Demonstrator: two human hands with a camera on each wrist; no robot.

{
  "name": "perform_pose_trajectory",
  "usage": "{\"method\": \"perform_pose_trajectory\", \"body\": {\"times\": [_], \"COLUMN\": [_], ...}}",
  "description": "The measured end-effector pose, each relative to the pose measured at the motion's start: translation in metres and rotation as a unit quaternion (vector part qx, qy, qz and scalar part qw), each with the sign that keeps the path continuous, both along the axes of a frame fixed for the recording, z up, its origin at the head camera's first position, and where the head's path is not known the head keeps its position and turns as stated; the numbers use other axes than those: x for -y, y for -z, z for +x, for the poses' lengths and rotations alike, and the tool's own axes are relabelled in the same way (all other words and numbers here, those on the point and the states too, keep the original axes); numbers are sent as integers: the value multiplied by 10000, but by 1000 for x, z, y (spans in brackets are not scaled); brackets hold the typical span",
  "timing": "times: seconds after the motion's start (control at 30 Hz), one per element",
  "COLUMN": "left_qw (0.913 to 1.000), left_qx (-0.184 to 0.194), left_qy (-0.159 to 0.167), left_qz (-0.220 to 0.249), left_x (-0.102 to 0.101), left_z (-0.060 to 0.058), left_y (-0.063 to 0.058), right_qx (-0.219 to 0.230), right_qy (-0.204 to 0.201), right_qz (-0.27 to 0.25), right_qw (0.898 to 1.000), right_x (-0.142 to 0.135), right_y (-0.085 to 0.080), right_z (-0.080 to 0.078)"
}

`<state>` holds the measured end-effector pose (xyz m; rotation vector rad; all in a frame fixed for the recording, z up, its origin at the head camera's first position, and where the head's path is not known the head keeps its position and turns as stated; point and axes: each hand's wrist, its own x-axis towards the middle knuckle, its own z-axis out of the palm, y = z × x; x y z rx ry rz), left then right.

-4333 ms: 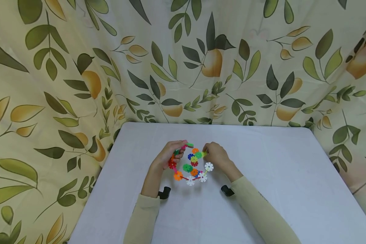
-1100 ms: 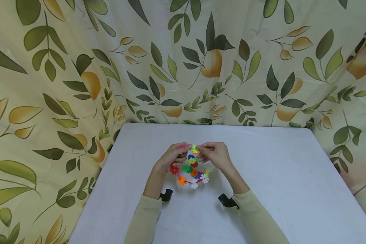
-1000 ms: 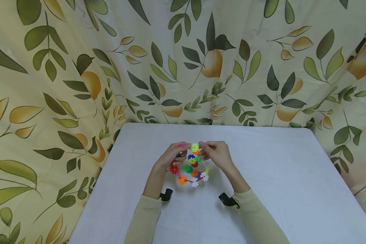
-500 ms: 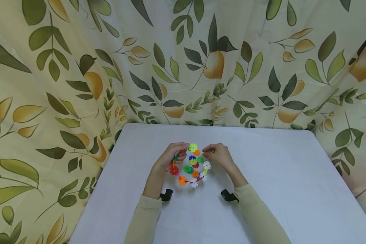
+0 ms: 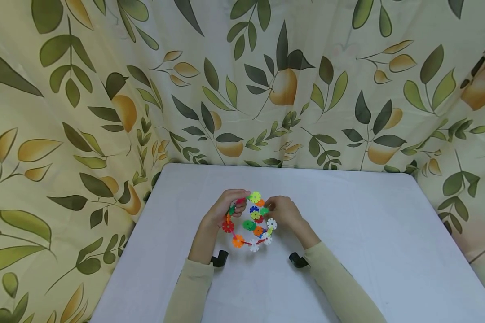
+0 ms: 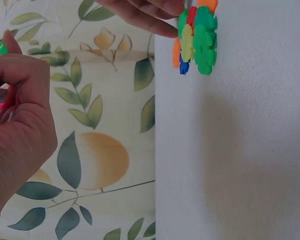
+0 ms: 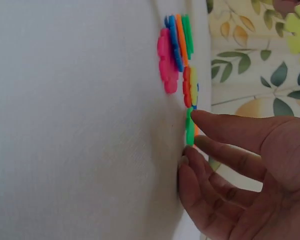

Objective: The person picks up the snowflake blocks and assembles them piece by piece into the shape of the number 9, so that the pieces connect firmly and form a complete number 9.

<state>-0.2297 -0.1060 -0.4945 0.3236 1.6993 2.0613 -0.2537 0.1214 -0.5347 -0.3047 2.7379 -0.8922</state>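
Observation:
In the head view my left hand [image 5: 225, 210] grips a chain of interlocking plastic snowflake discs. A lime-yellow disc [image 5: 255, 197] sticks out at its fingertips. The chain hangs down past a red disc [image 5: 228, 226] and an orange disc [image 5: 238, 241], then curves right to several white discs [image 5: 254, 245]. My right hand [image 5: 286, 212] is low at the table, thumb and fingertips pinching a green disc [image 7: 190, 127] at its edge. The left wrist view shows that green disc only partly, behind the fingers.
A small cluster of loose discs lies on the white table [image 5: 347, 251] between the hands, including a green disc [image 5: 249, 225], an orange disc [image 5: 257, 231] and, in the right wrist view, a pink disc [image 7: 167, 62]. A leaf-patterned curtain [image 5: 315, 89] stands behind the table.
The right hand brought a lime-yellow disc to the left hand's chain and let go of it there. It then moved down and back to the green disc on the table.

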Motion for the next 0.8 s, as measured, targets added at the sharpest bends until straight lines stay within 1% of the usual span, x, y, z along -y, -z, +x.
{"method": "perform_pose_trajectory", "body": {"times": [0.27, 0.43, 0.57, 0.67, 0.73, 0.8], "left_qw": [9997, 9993, 9992, 9987, 9983, 9978], "left_qx": [91, 137, 16, -77, -132, -181], "left_qy": [-101, -226, -389, -508, -572, -624], "left_qz": [187, 249, 129, -5, -68, -90], "left_x": [0, -1, -3, -4, -5, -7], "left_z": [0, -1, -1, -2, -2, -1], "left_y": [1, 2, 2, 3, 3, 3], "right_qx": [-152, -199, -117, 21, 126, 214], "right_qy": [-137, 1, 143, 326, 461, 558], "right_qz": [-163, -347, -783, -1445, -1953, -2461], "right_qw": [9997, 9992, 9968, 9890, 9796, 9674], "right_x": [-3, -4, -3, -2, -1, 0], "right_y": [5, 4, 1, -4, -9, -14], "right_z": [-3, -1, 2, 5, 8, 11]}}
